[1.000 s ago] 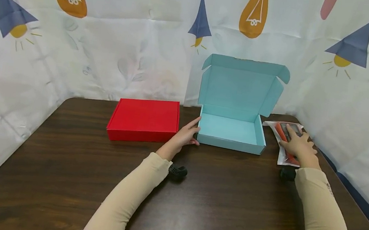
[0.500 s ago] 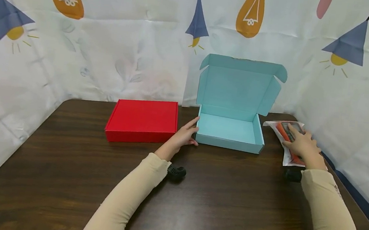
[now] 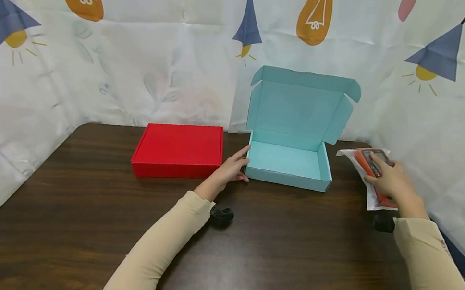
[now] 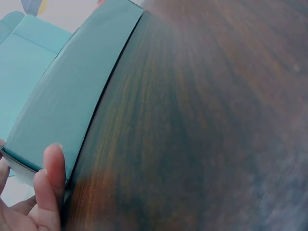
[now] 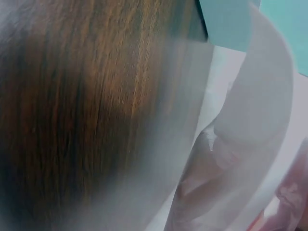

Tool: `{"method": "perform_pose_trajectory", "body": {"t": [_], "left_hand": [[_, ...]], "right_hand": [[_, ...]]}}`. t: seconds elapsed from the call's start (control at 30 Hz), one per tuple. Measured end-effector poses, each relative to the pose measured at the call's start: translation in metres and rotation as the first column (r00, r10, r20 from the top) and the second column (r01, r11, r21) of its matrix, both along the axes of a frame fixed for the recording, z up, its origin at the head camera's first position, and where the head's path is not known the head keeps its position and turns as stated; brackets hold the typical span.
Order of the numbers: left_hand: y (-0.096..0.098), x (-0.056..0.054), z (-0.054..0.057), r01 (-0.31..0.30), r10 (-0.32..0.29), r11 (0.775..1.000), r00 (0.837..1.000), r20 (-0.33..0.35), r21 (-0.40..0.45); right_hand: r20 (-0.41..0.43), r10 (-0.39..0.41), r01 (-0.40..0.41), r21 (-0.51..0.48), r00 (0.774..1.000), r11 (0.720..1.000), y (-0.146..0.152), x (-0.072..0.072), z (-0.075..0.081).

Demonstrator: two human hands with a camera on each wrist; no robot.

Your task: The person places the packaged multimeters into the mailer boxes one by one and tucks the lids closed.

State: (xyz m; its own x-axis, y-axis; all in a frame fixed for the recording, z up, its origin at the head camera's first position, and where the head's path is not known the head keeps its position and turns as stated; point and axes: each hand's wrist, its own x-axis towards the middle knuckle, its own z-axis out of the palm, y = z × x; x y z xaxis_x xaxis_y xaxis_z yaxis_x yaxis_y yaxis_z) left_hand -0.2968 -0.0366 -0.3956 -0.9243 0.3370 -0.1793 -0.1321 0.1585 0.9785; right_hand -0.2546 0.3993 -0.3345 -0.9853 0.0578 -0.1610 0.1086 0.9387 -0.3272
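A light blue cardboard box [image 3: 288, 178] stands with its lid [image 3: 302, 107] raised at the back of the table; its inside looks bare. My left hand [image 3: 229, 168] touches the box's left side near the front corner, fingers fairly straight. The left wrist view shows fingertips [image 4: 54, 163] against that corner. Right of the box, my right hand [image 3: 391, 179] grips a clear plastic packet [image 3: 373, 201] holding something orange and dark grey, its exact kind unclear. In the right wrist view, the packet's film [image 5: 260, 96] is close to the camera and covers part of the hand.
A closed red cardboard box [image 3: 179, 150] lies left of the blue one. All this is on a dark wooden table [image 3: 279, 257]. White printed cloth [image 3: 137, 65] hangs behind the table and on both sides.
My right hand has moved to the right together with the packet, whose far end now sits slightly higher. The left hand remains at the blue box. The head view has shifted slightly.
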Motion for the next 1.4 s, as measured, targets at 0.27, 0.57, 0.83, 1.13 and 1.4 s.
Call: {"method": "perform_pose_trajectory", "body": {"t": [0.27, 0.57, 0.83, 1.13, 1.4], "left_hand": [[0.001, 0.001, -0.002, 0.002, -0.002, 1.000, 1.000, 0.000, -0.001], [0.000, 0.001, -0.001, 0.001, -0.001, 1.000, 1.000, 0.000, -0.006], [-0.001, 0.001, 0.000, -0.001, 0.001, 1.000, 1.000, -0.002, 0.003], [0.000, 0.001, -0.001, 0.005, -0.005, 1.000, 1.000, -0.001, 0.003], [0.000, -0.001, -0.002, 0.006, -0.006, 1.000, 1.000, -0.002, 0.012]], "right_hand": [[-0.016, 0.028, -0.028, -0.002, 0.999, 1.000, -0.002, 0.012, 0.008], [-0.086, 0.060, -0.056, 0.049, 0.994, 0.997, -0.008, 0.025, 0.020], [-0.116, 0.103, -0.095, 0.073, 0.988, 0.993, -0.021, 0.035, 0.034], [-0.136, 0.183, -0.169, 0.109, 0.974, 0.980, -0.037, 0.046, 0.046], [-0.206, 0.262, -0.236, 0.142, 0.943, 0.961, -0.053, 0.049, 0.050]]}}
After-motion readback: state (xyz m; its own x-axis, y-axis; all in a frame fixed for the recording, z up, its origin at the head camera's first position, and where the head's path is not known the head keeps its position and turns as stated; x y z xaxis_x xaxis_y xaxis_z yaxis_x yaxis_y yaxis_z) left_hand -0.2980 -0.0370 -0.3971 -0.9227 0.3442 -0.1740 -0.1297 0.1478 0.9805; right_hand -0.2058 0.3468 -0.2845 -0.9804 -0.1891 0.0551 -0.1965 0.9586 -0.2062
